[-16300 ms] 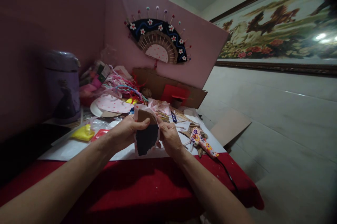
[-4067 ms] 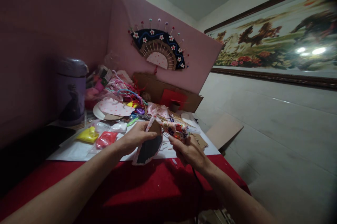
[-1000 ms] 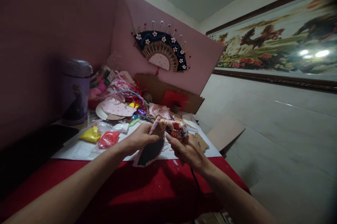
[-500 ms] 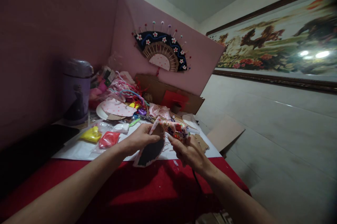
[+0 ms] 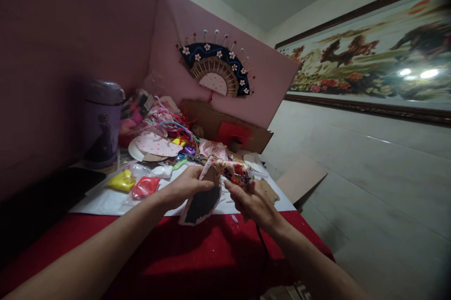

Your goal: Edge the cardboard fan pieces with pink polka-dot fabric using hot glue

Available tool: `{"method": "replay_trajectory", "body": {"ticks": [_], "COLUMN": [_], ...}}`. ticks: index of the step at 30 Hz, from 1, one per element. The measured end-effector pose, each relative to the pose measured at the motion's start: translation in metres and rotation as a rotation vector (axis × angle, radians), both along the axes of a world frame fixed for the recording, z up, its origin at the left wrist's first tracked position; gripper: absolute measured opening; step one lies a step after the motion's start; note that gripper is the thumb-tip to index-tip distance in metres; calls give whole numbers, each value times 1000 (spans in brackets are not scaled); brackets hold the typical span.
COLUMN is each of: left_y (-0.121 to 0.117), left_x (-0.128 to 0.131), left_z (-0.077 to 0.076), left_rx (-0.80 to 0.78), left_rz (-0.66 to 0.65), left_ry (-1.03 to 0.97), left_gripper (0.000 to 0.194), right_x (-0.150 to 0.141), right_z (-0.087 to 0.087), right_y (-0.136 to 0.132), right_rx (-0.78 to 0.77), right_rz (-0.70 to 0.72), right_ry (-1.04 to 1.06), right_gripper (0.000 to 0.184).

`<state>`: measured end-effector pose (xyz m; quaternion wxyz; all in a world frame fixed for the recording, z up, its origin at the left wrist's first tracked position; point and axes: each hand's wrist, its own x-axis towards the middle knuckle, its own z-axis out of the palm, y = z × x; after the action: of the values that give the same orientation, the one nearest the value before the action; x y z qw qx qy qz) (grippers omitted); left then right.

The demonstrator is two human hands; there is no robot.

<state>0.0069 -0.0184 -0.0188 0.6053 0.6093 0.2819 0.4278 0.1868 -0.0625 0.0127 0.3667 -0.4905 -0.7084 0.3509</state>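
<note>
Glue gun [image 5: 229,168] close to a bare left hand [image 5: 188,187]

Take the dark-faced piece [image 5: 202,205] with the pale pink rim as the clock's centre, as the wearer sees it. It is held up, tilted, at the front edge of the white sheet [image 5: 93,202], pinched in the left hand with the thumb on its near face. The right hand [image 5: 252,202], at three o'clock, is wrapped round the floral gun, whose front end reaches the rim near one o'clock. Whether the nozzle touches the rim is hidden.

A small red light shows on the gun, so the tip may well be hot: a slip of either wrist could burn the left fingers. Too much glue could drip onto the red cloth [image 5: 169,248] below, or soak the rim and pucker it. The cord [image 5: 261,238] hangs at four o'clock; a snag there could jerk the gun off line. Bagged yellow clay [image 5: 121,180] at nine seems safely apart.
</note>
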Motion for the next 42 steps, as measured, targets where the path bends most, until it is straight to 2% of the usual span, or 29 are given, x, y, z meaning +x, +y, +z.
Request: {"method": "replay_trajectory", "body": {"ticks": [4, 11, 16, 22, 32, 42], "left_y": [-1, 1, 1, -1, 0, -1], "left_x": [-2, -3, -3, -2, -1, -1], "left_z": [2, 0, 0, 3, -2, 0], "left_rx": [-45, -139, -94, -52, 4, 12], "left_rz": [-57, -55, -86, -39, -18, 10], "left_ry": [-83, -137, -108, -46, 23, 47], "left_gripper": [19, 24, 24, 20, 18, 18], "right_x": [-4, -7, -7, -7, -4, -3], "right_z": [5, 9, 7, 6, 5, 5], "right_y": [-3, -5, 1, 7, 7, 3], "right_rx": [-38, -115, -135, -131, -98, -116], "right_rz": [-37, -1, -13, -14, -17, -34], "right_ry": [43, 65, 89, 55, -25, 3], "right_gripper": [48, 52, 51, 48, 48, 46]}}
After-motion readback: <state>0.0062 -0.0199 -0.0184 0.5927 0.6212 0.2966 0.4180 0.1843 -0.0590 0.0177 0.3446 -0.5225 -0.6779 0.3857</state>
